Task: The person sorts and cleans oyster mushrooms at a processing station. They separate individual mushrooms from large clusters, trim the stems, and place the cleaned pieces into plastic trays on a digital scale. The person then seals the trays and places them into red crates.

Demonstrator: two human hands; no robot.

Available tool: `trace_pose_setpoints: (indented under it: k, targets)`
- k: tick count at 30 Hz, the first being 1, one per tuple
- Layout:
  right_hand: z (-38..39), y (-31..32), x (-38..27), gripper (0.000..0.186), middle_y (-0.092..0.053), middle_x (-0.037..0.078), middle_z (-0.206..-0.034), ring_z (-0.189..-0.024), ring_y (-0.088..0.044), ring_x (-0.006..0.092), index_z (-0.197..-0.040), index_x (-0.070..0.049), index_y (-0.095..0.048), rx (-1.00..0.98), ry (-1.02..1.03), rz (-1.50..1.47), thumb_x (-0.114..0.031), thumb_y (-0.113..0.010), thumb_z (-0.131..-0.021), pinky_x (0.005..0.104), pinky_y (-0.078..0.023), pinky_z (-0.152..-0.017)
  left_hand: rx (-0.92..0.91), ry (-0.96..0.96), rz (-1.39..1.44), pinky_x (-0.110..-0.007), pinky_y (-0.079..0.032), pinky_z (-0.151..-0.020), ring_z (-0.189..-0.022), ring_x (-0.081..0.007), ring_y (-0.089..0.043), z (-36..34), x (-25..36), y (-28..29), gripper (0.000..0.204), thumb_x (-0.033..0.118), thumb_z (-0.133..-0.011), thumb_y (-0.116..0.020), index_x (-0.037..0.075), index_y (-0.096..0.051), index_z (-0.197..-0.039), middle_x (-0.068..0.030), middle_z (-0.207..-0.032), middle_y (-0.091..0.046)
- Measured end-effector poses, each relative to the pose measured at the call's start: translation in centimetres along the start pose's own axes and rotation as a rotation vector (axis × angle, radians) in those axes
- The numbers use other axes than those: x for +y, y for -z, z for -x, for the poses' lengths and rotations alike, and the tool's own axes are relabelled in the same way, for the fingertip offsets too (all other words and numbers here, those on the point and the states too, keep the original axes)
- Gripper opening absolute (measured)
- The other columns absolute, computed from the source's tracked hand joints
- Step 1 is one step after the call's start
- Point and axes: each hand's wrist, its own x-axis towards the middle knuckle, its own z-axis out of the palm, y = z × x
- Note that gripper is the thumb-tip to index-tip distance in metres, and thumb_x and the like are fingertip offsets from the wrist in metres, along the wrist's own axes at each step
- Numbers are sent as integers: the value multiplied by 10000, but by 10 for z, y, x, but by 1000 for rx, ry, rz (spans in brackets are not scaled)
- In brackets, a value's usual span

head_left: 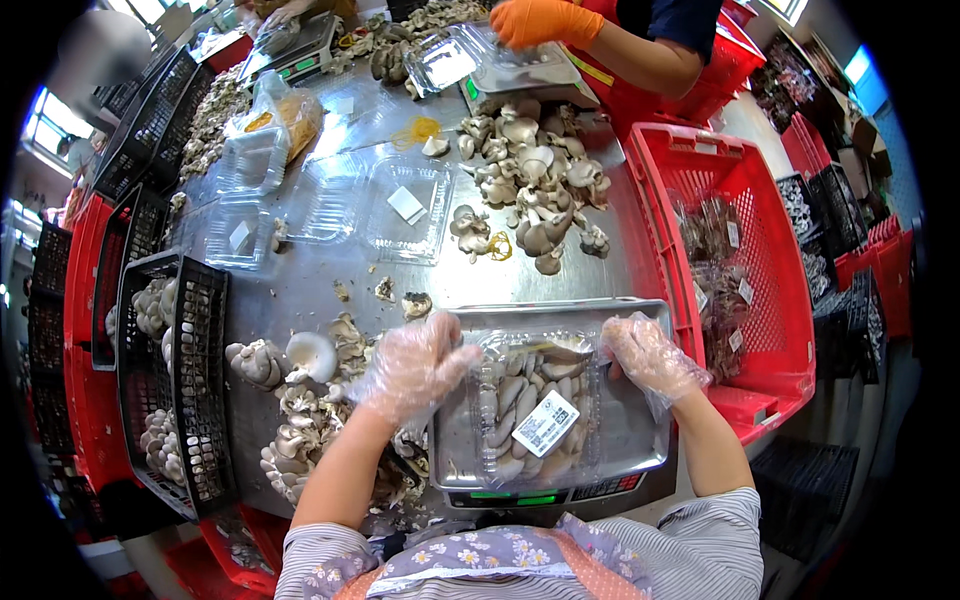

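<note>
A clear plastic clamshell box [490, 440] packed with grey oyster mushrooms [525, 395] lies on the metal tray [640, 440] of a weighing scale [555, 494]. A white printed label [546, 423] sits on the box's lid. My left hand [415, 368], in a thin clear glove, is open at the box's upper left, thumb stretched toward it. Gloved likewise, my right hand [652, 358] is closed, its fingers curled by the box's upper right edge. Whatever they may pinch is hidden.
Loose mushrooms [310, 425] lie left of the scale, and a larger heap [540, 180] lies beyond it. Empty clear boxes [405, 215] stand far left. A red crate [745, 225] holds packed boxes at right; a black crate [180, 370] holds mushrooms at left. A co-worker's orange-gloved hand [543, 22] is opposite.
</note>
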Motion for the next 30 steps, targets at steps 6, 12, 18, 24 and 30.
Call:
trace_pose_setpoints:
  k: [6, 12, 18, 24, 30]
  targets:
    - [44, -11, -45, 540, -643, 278, -1040, -995, -604, 464, -1186, -7, -567, -367, -268, -109, -499, -453, -997, 521, -478, -878, -211, 125, 136, -442, -508, -617, -649, -334, -648, 54, 26, -10, 714, 613, -871, -606, 68, -496, -1319, -139, -698, -644]
    - [71, -24, -73, 890, -607, 304, -1155, -1077, -603, 416, -1468, 43, -329, -285, -237, -507, -537, -638, -868, 472, -462, -951, -90, 341, 1078, -381, -361, -1115, -1323, -267, -451, 88, 36, -46, 1098, 187, -718, -861, -22, -169, -1545, -168, -1463, -416]
    - [88, -37, -57, 934, -394, 255, -1446, -1328, -416, 383, -1531, -22, -281, 201, -337, -586, -504, -693, -845, 475, -350, -1099, -119, 118, 1210, -407, -335, -1097, -1267, -236, -429, 77, 52, -40, 1138, 369, -716, -858, 10, -185, -1561, -87, -1299, -427]
    - [103, 1, -13, 792, -533, 141, -1369, -1217, -578, 307, -1517, -134, -290, 331, -136, -1817, -424, -678, -890, 434, -544, -970, -132, -479, 841, -438, -401, -1059, -1279, -287, -421, 16, 124, -37, 1005, 435, -740, -834, 33, -339, -1517, -150, -1399, -328]
    - [137, 66, 31, 596, -570, 135, -1327, -1189, -603, 308, -1432, -114, -423, 973, -271, -1547, -349, -633, -926, 517, -529, -995, -229, -313, 949, -412, -493, -1007, -1329, -273, -446, 14, 119, -50, 615, 133, -840, -742, 27, -500, -1396, -163, -1455, -384]
